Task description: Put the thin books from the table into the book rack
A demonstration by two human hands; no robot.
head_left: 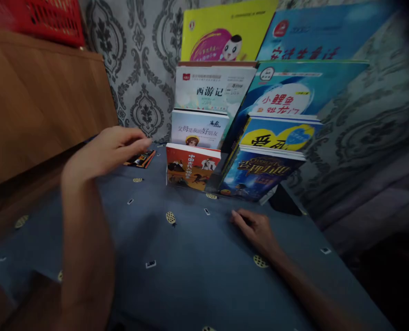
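Risk: the upright books (193, 168) could topple if a hand knocks them | Left hand (109, 149): wrist bent, over the flat books (141, 159) by the wall (147, 110), loosely open, seemingly empty | Right hand (257, 230): low over the cloth (190, 285), before the stand-up row, fingers curled; grip, can't tell

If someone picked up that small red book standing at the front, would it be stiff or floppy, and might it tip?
The red book is probably light and slightly bendy, as its page edge looks thin. Standing upright on a narrow base, it could tip if unsupported, though the books close behind would likely stop a backward fall.
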